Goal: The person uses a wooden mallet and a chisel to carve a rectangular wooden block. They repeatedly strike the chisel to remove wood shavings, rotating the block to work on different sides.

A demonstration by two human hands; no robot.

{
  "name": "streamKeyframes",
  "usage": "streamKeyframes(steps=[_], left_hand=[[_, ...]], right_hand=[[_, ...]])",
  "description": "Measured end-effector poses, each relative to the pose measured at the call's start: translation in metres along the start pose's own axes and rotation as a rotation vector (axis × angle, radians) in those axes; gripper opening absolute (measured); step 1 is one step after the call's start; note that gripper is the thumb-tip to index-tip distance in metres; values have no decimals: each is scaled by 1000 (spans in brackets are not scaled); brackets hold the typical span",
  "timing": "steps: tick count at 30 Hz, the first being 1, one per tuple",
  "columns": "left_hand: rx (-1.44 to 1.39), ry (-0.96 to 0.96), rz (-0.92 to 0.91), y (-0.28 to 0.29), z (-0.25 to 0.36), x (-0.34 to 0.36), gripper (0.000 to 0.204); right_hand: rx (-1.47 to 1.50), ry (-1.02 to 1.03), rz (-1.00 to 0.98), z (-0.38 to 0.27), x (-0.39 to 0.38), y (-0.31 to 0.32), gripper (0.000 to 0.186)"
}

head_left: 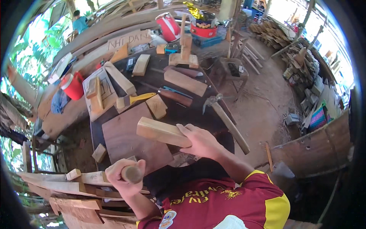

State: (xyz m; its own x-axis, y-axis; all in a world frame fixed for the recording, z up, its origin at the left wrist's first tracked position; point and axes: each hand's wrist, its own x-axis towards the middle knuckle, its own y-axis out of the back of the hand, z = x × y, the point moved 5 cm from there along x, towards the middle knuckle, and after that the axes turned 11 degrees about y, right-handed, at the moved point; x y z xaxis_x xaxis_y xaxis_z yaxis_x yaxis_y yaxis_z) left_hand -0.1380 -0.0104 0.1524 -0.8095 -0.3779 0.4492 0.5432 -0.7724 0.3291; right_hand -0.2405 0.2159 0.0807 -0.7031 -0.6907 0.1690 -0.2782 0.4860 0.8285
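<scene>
In my right hand (pixel 200 141) is a long rectangular wood block (pixel 162 131), gripped at its right end, with the thumb on top. It is held above a flat brown board (pixel 131 131) on the dark table. Lower left, my left hand (pixel 124 175) is wrapped round a round wooden tool handle (pixel 132 174), its end facing up. What the handle belongs to is mostly hidden behind the fist. Beyond the board lie a small wood piece (pixel 156 107) and a yellow-handled brush (pixel 141 98). A hammer (pixel 228 124) rests along the table's right edge.
Several wood blocks, including one wide block (pixel 185 81), and a wooden stand (pixel 183 59) crowd the table's far part. A red jug (pixel 72 86) stands left. A stool (pixel 228 72) is beyond the right edge. Planks (pixel 68 179) lie at lower left. Far left, another person (pixel 79 23) is visible.
</scene>
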Motion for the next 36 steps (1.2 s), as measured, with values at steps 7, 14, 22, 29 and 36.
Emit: streamKeyframes(steps=[7,14,22,29,36], left_hand=[[-138,51,187,29,-42,-17,24],[-246,159,255,18,-48,-13,27],[-269,97,225,20,-62,-14,43],[-107,-11,181,15,-74,-11,48],[-294,188,249,22,-40,-4,26]], right_hand=[[-218,75,-8,-17,8,-11,77],[-466,181,58,-32,27,-31,70],[-482,156,97,-28,26,-42,76],[-451,182,91,-24,26,-39,70],[-431,185,81,-27,28,-36,69]])
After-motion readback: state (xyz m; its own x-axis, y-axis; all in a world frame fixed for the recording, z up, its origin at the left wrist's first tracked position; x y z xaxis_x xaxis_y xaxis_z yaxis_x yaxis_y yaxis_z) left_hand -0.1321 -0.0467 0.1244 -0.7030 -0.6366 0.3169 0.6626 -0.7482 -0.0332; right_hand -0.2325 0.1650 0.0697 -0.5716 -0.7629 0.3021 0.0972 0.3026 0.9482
